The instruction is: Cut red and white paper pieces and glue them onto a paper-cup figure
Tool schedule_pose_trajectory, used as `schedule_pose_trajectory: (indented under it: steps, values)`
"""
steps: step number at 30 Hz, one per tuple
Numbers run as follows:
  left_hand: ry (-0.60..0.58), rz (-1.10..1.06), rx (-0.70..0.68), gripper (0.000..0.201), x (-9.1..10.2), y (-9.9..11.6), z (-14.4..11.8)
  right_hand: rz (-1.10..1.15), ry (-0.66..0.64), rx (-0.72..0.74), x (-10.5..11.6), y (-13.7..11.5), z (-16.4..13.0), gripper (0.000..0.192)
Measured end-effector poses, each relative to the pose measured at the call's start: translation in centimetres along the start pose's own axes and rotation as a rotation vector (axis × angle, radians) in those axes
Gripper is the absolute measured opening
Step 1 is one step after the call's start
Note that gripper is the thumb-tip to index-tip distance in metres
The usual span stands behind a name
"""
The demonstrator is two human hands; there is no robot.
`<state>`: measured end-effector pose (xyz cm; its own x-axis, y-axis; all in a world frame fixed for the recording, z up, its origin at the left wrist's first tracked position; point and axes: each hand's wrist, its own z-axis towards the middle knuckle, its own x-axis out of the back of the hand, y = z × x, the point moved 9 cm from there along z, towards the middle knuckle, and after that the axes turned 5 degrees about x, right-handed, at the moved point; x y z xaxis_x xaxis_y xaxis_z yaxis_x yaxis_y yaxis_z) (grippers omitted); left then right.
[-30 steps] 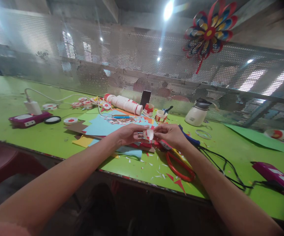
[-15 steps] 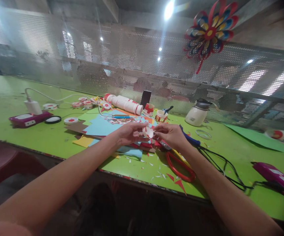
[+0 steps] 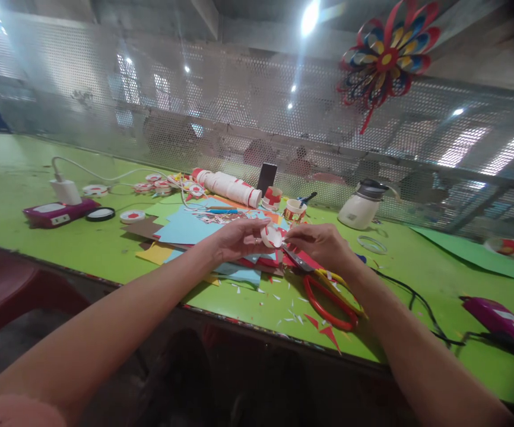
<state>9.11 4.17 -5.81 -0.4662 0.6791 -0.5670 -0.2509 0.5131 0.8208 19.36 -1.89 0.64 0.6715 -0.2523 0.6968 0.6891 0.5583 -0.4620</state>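
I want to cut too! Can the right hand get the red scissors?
Probably yes. The red scissors lie on the table just beside the right hand, uncovered, though its fingers now pinch the small white cup.

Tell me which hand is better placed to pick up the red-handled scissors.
Right, probably. The red-handled scissors lie just below and beside the right hand, on its side of the green table. The left hand pinches the small paper cup and would have to cross over.

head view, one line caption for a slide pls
Both hands, left and right, hold a small paper cup over coloured paper.
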Motion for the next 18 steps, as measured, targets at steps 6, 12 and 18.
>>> schedule_pose_trajectory:
  steps: [6,12,18]
  values:
    - [0.01,0.054,0.02,0.013,-0.3,-0.2,-0.1,0.171,-0.019,-0.18,1.1,1.0,0.0,0.015]
    - [-0.031,0.125,-0.015,0.018,-0.7,-0.3,0.1,0.434,-0.004,-0.397,-0.2,2.1,-0.5,0.021]
    - [-0.063,0.177,0.005,0.02,-0.9,-0.8,0.4,0.437,-0.019,-0.53,-1.6,3.3,-1.1,0.022]
